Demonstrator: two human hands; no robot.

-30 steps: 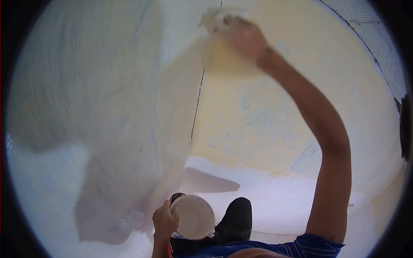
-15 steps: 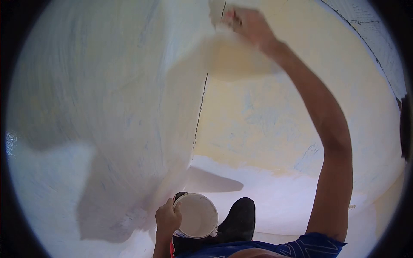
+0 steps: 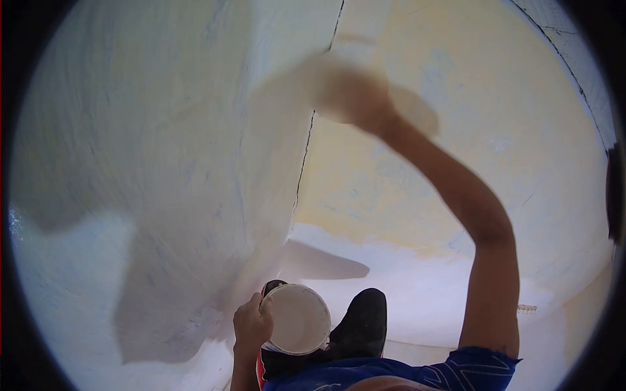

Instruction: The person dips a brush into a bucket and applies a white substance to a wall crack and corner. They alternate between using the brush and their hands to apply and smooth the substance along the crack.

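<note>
My left hand grips the rim of a round white bucket, fingers on its left side. Pale white material shows inside the bucket, which is held low in front of my body. My right arm reaches up and forward. At its end, my right hand is smeared by motion in front of the wall corner, close to a dark jagged crack. Its fingers look closed around something, but the blur hides what that is.
A bluish-white wall spans the left, meeting a yellowish patchy wall at the cracked corner. Below the yellow lies a white band. My dark shoe is beside the bucket. A dark object stands at the right edge.
My right hand has swept down along the corner from near the top of the view. The left hand still holds the bucket, and the view has shifted slightly.
</note>
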